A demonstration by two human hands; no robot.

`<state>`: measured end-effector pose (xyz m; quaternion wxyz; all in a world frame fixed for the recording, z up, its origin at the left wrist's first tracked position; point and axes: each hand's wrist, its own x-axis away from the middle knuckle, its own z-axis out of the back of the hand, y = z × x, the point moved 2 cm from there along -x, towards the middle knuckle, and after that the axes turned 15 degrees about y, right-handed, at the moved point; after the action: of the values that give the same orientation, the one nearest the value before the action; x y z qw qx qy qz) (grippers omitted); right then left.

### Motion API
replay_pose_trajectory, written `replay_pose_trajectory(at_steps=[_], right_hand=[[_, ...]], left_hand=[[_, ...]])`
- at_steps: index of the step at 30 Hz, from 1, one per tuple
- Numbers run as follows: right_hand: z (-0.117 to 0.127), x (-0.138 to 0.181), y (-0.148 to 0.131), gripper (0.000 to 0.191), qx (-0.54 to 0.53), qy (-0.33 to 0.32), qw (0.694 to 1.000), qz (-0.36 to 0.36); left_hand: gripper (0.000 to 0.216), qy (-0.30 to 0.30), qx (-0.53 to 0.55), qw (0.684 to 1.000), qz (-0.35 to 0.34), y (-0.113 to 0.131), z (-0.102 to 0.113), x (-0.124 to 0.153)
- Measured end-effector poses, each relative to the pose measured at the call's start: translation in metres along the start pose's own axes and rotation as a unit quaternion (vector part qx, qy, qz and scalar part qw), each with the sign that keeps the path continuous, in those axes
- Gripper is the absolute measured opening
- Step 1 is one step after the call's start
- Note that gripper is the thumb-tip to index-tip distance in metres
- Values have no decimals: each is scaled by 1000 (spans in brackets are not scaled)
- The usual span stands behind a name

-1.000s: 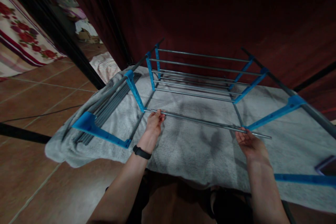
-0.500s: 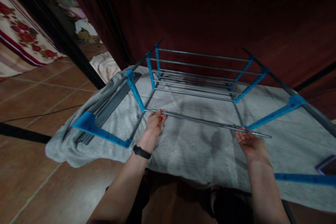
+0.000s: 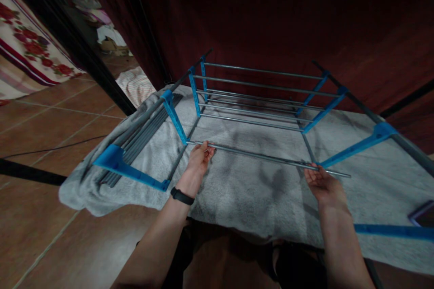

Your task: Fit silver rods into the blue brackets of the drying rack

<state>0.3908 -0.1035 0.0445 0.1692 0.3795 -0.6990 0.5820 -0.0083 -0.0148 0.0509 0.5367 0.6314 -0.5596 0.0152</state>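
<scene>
Across the near part of a blue-and-grey rack point(image 3: 251, 123) set on a grey blanket point(image 3: 244, 189), there's a thin metal rod point(image 3: 257, 155) with both hands on it. Left hand point(image 3: 199, 159) has its fingers pinched on the rod close to the left end, right by the foot of a blue bracket point(image 3: 175, 119). Right hand point(image 3: 323, 183) has its fingers clamped on it too, just beside the matching bracket on the right point(image 3: 352, 148), and the rod's tip pokes out past that one. It looks kinda doubled along the middle, can't tell if that's two rods lying together. Farther back, more rods point(image 3: 261, 85) span between the other brackets. On the left side of the blanket there's a bundle of grey tubes point(image 3: 149, 133) lying side by side. Black band point(image 3: 182, 196) on the left wrist, dark red curtain point(image 3: 271, 18) behind it all, tiled floor point(image 3: 50, 207) off to the left.
</scene>
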Motion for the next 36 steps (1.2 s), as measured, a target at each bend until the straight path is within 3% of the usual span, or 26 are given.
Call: replay_pose_trajectory(at_steps=[36], right_hand=[[-16,-11,8,21,18,-10,1000,10]], left_hand=[[23,22,-20,999,25,13,-3,1]])
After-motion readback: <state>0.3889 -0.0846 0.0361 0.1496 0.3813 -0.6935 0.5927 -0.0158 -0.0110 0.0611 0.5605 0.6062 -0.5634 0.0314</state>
